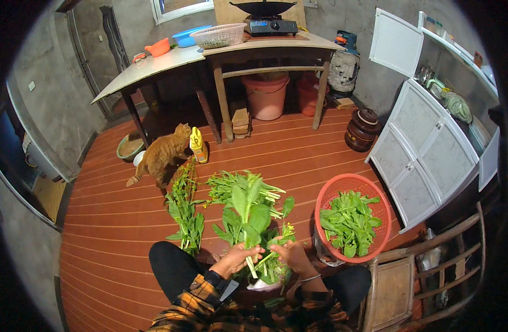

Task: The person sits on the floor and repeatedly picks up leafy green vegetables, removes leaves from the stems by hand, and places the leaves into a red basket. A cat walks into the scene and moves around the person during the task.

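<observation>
My left hand (239, 256) grips an upright stalk of leafy greens (249, 216) by its pale lower stem. Close beside it, my right hand (294, 257) pinches a thinner stem with yellow flowers (288, 232). Under both hands, more leaves lie in a container between my knees, its shape mostly hidden. Ahead on the floor is a pile of cut greens (229, 189), their pale stem ends towards the right. A bunch of flowering greens (187, 222) lies to the left. On the right, a red plastic basket (384, 232) holds loose green leaves (350, 224).
An orange cat (162, 151) stands beside a yellow plastic bottle (198, 145). A wooden chair (390, 290) is at my right, near a white cabinet (428, 145) and a brown lidded jar (360, 130). Tables at the back carry a gas stove (271, 27) and a pale basket (220, 36).
</observation>
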